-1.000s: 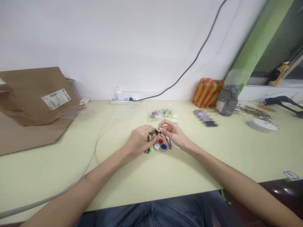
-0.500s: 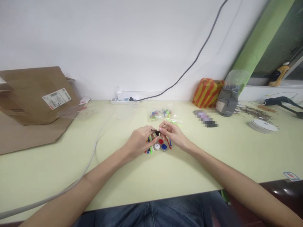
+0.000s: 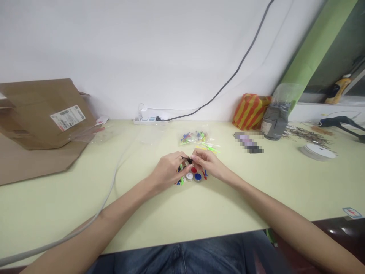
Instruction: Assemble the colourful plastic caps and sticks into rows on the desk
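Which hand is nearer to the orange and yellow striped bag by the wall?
Right. The right hand lies nearer the person and left of the striped bag; the left hand lies even further left. Both pinch a small black piece.

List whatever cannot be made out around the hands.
Head view only:
Small black piece pinched by left hand and right hand: too small to identify.
Coloured plastic sticks: partly hidden under the left hand.
Purple-and-black object: blurred by pixelation.
Grey cable: cut off at left edge.
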Demonstrator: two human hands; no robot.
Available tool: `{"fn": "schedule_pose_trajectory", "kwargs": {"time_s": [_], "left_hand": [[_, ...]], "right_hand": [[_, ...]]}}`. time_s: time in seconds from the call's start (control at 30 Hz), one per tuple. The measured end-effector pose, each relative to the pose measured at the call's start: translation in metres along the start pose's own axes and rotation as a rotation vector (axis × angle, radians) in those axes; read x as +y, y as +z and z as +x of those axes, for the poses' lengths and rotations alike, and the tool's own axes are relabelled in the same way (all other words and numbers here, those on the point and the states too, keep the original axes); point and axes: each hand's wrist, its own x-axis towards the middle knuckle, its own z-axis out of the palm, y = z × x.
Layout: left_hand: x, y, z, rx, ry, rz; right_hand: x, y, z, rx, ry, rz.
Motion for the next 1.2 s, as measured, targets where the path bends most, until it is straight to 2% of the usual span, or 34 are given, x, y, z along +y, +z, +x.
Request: {"fn": "schedule_pose_trajectory", "kwargs": {"time_s": [0.27, 0.6, 0.7, 0.8, 0.87, 0.93, 1.03, 1.1, 1.2], "left_hand": [[0.007, -0.002, 0.000, 0.063, 0.066, 0.051], [0.006, -0.001, -0.002, 0.041, 0.017, 0.038], [0.011, -0.003, 0.002, 0.046, -0.024, 0.047], [0.015, -0.004, 0.006, 0.043, -0.025, 0.088], [0.014, -0.003, 0.007, 0.032, -0.036, 0.112], [0.011, -0.003, 0.006, 0.025, -0.072, 0.120], [0.003, -0.003, 0.004, 0.033, -0.133, 0.130], [-0.002, -0.003, 0.003, 0.037, -0.161, 0.138], [-0.005, -0.002, 0.003, 0.024, -0.170, 0.146]], "right_hand": [[-0.009, 0.004, -0.005, 0.009, -0.050, -0.064], [-0.014, 0.006, -0.007, 0.055, -0.053, -0.257], [-0.017, -0.003, -0.003, 0.105, -0.083, -0.285], [-0.016, -0.023, 0.002, 0.265, -0.115, -0.373], [-0.014, -0.038, 0.002, 0.317, -0.075, -0.490], [-0.011, -0.049, 0.000, 0.259, 0.028, -0.644], [-0.006, -0.053, -0.002, 0.088, 0.182, -0.796], [-0.003, -0.047, -0.001, 0.020, 0.194, -0.810], [0.001, -0.035, 0.000, -0.019, 0.133, -0.797]]}}
